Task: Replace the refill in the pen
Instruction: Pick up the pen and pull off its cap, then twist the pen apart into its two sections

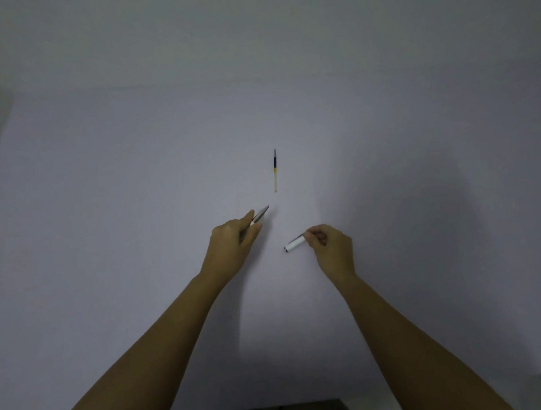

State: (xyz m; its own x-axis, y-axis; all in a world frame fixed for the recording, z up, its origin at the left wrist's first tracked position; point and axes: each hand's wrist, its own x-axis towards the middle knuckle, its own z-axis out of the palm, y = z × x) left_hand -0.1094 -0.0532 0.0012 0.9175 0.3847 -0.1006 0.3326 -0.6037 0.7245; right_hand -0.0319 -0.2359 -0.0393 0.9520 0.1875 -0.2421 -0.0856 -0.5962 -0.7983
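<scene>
Left hand [233, 240] pinches the pen's tapered front section [260, 214], tip angled up toward the refill [275, 170]; right hand [330, 245], below and right of that refill, grips the white barrel [295, 244]. The refill lies alone on the pale desk [102, 218], bare surface all round it, edges well off.

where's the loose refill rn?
Head view: the refill lies alone on the table, near centre, just beyond the left hand and right hand, touching neither.
</scene>
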